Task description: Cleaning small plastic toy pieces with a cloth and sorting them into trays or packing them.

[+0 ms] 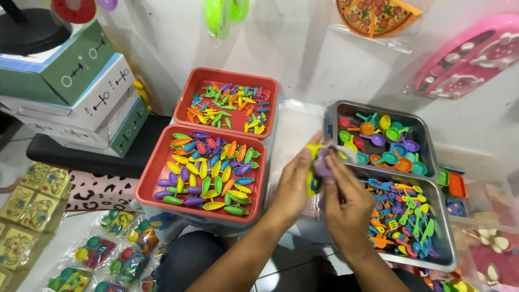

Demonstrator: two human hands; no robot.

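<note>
My left hand [294, 186] and my right hand [346, 203] meet in the middle, both closed around a small clear bag [323, 162] with little yellow, purple and blue plastic toy pieces inside. The bag is held above the gap between the red trays and the metal trays. To the left lies a near red tray [157, 167] full of colourful leaf-shaped pieces. Behind it a far red tray [186, 103] holds small colourful sticks. On the right, a far metal tray [424, 135] holds toy spoons. A near metal tray [446, 249] carries tiny utensils.
Stacked boxes [75, 86] stand at back left on a black bench [81, 154]. Filled toy packets [113, 254] and yellow cards [27, 211] lie at lower left. Toy packs [465, 54] hang on the wall. Clear bins [486, 227] with more toys sit at far right.
</note>
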